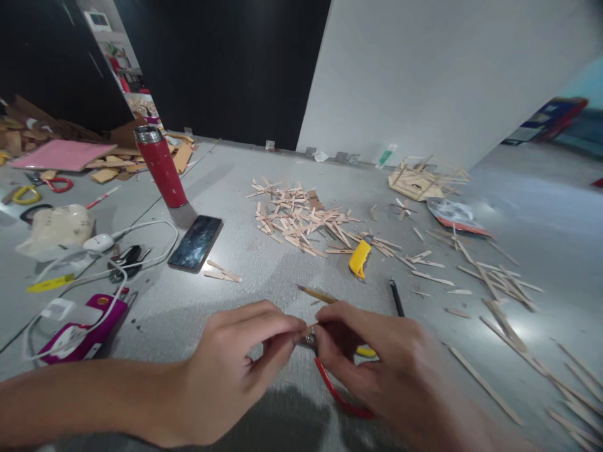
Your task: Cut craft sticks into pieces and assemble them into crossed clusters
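My left hand (230, 370) and my right hand (377, 364) meet near the table's front edge, fingers pinched together on a small wooden stick piece (311, 328). Red-handled pliers or cutters (336, 386) lie under my right hand, the metal head (309, 339) between my fingertips; I cannot tell whether the hand grips them. A pencil (316, 293) lies just beyond my fingers. A heap of cut wooden sticks (301, 216) sits in the middle of the table, with a yellow utility knife (359, 257) beside it.
A black phone (196, 242) and red flask (161, 166) stand at left, with white cables (141, 245), a magenta box (78, 333) and cardboard scraps (61, 154). A black pen (396, 297), long sticks (499, 295) and a stick frame (419, 179) lie at right.
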{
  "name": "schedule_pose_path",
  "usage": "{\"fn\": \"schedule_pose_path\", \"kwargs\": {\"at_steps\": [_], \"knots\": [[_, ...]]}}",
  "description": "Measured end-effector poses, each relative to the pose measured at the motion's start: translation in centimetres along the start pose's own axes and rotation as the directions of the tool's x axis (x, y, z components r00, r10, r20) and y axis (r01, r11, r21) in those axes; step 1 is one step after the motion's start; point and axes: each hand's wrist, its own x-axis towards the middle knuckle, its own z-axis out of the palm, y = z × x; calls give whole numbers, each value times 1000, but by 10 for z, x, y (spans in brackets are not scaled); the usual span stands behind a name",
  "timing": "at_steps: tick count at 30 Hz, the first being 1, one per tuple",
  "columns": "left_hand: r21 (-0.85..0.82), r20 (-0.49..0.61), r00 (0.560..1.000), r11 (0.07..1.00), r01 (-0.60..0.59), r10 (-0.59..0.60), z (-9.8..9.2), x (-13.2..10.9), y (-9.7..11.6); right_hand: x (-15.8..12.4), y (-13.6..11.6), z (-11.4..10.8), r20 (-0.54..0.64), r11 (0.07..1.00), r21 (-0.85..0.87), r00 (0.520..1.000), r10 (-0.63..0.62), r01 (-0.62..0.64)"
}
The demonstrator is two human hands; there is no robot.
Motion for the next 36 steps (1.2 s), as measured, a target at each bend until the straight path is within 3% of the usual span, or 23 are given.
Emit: {"fn": "schedule_pose_path", "kwargs": {"at_steps": [7,13,21,26,31,36], "knots": [[13,-12,1000,1000,9,-9,0,1,1,2,2,2,-39,998,12,998,-59,59],[57,3,995,994,98,-98,-5,7,4,1,2,-2,-42,999,27,998,-38,39],[39,14,997,996,81,-82,-4,6,4,3,0,-2,-1,1000,16,1000,-20,20],[33,20,979,979,202,-202,-7,9,6,3,1,-5,-4,1000,4,1000,-15,15],[-239,-34,891,869,433,-453,-9,15,8,5,-2,-14,108,987,114,989,103,-116],[-573,110,860,675,464,-498,-9,16,7,8,-9,-16,229,901,279,934,274,-332]]}}
